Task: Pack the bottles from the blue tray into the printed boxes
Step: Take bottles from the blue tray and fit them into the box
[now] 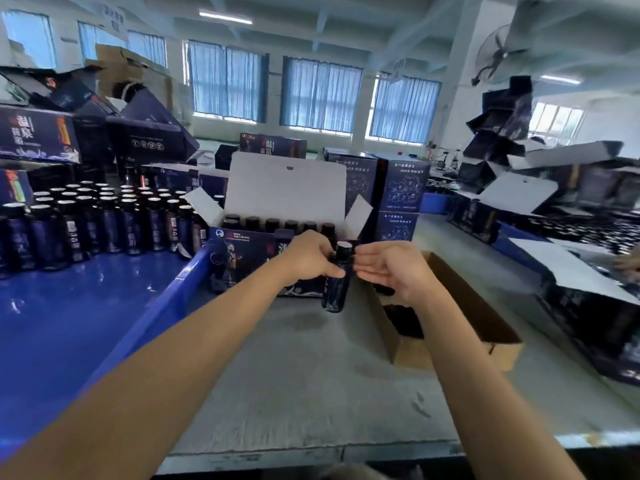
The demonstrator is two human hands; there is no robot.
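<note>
My left hand point(310, 256) grips a dark bottle point(337, 285) with a black cap, held upright above the grey table just in front of the open printed box point(249, 258). My right hand point(388, 266) is beside the bottle's cap, palm up, its fingertips at the cap; fingers look relaxed. The box's white lid stands open and a back row of several capped bottles point(282, 224) shows inside. Many more dark bottles point(104, 220) stand packed together at the far end of the blue tray point(86, 306) on my left.
A brown cardboard carton point(460, 317) lies open to the right of my hands. Closed printed boxes point(401, 192) stack behind the open one, more pile up at far left and right. Another person's hand point(627, 266) shows at the right edge.
</note>
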